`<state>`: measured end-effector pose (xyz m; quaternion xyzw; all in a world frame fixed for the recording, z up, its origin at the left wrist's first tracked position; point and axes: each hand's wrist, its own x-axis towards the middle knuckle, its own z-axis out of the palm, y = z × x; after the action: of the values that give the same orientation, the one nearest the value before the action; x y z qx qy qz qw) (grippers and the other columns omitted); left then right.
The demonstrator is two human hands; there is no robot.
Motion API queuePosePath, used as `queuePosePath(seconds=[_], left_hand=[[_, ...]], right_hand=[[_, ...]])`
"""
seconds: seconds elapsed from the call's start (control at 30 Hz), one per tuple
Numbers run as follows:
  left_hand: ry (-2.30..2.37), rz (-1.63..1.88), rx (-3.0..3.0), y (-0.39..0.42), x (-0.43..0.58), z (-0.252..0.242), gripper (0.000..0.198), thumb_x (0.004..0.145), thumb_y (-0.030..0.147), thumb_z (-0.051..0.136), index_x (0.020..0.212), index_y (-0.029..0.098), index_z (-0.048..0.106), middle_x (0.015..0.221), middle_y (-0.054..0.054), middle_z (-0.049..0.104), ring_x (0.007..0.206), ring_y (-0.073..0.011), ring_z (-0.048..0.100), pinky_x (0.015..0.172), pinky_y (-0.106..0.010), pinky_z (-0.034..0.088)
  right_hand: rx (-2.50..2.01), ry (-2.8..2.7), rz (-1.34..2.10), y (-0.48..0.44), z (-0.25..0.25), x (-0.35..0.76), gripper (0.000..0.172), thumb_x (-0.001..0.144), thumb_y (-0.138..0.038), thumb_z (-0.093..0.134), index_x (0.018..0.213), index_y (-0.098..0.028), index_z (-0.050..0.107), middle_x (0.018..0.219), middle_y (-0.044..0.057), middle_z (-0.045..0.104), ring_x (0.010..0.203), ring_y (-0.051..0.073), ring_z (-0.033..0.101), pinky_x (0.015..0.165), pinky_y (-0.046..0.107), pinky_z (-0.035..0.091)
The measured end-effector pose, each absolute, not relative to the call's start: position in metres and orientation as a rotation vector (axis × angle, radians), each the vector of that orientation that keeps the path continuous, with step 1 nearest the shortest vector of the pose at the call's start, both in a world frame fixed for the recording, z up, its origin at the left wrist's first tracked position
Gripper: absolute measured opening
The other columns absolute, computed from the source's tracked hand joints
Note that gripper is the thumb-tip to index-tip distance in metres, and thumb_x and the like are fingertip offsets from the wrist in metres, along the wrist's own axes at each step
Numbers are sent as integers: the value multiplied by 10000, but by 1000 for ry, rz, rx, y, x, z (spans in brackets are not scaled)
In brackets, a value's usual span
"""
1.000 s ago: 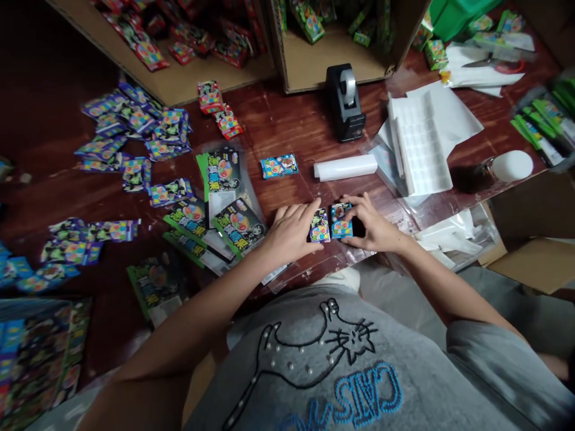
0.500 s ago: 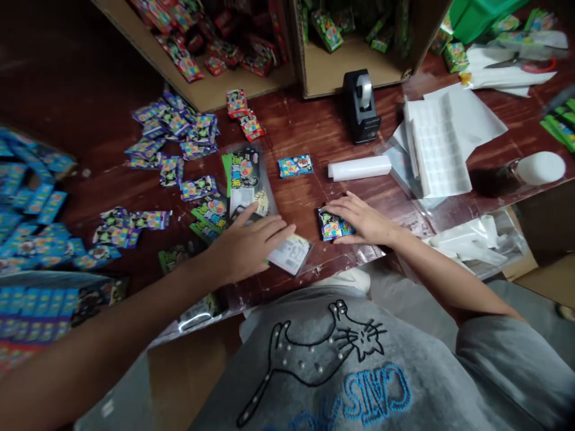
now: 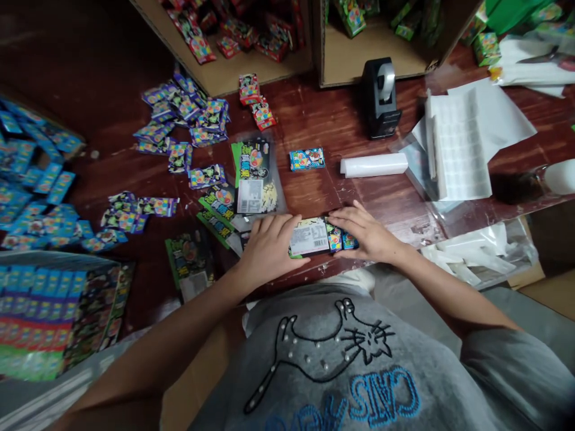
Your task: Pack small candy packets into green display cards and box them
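Observation:
Near the table's front edge my left hand grips a flat printed pouch between thumb and fingers, its white label facing up. The pouch's right end meets a small row of candy packets, dark and blue with colourful prints. My right hand is closed round the right side of these packets, fingers behind and thumb in front. Whether the packets are partly inside the pouch, I cannot tell. Just behind, a single blue candy packet lies flat. More printed pouches lie beyond my left hand.
Purple packets are heaped at the back left, with two red packets beside them. A tape dispenser, a white roll and white sheets stand to the right. Cardboard boxes line the back; blue packets fill the left.
My left hand has picked up a pouch and brought it right, against the packets under my right hand. The pouch is now level with them. The camera view has shifted slightly.

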<state>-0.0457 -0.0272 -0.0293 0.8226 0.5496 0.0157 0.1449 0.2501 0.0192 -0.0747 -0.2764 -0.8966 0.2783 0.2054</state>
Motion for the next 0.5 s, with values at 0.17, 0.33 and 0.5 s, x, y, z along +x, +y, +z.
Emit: queuePosePath(seconds=[0.17, 0.33, 0.5], left_hand=[[1554, 100, 2304, -24, -52, -43, 956, 751, 572, 871, 1533, 165, 500, 1480, -183, 585, 1341, -402, 535, 1143, -536, 419], [1533, 124, 2287, -19, -50, -45, 947, 736, 547, 889, 1528, 190, 512, 1449, -170, 583, 1303, -400, 543, 1130, -543, 434], [1516, 102, 2305, -13, -51, -44, 980, 723, 574, 901, 1525, 162, 515, 1441, -189, 582, 1297, -413, 538, 1134, -562, 431]], right_hand=[[-825, -2528, 761, 33, -72, 266, 1251, 786, -847, 723, 1724, -211, 194, 1727, 254, 339, 1627, 469, 278, 1298, 781, 126], [-870, -2535, 849, 44, -75, 287, 1044, 876, -735, 728, 1694, -252, 294, 1538, 200, 576, 1474, 417, 514, 1297, 791, 5], [-822, -2477, 950, 56, -76, 284, 999, 838, -735, 774, 1638, -261, 411, 1493, 169, 630, 1422, 378, 569, 1312, 755, -9]])
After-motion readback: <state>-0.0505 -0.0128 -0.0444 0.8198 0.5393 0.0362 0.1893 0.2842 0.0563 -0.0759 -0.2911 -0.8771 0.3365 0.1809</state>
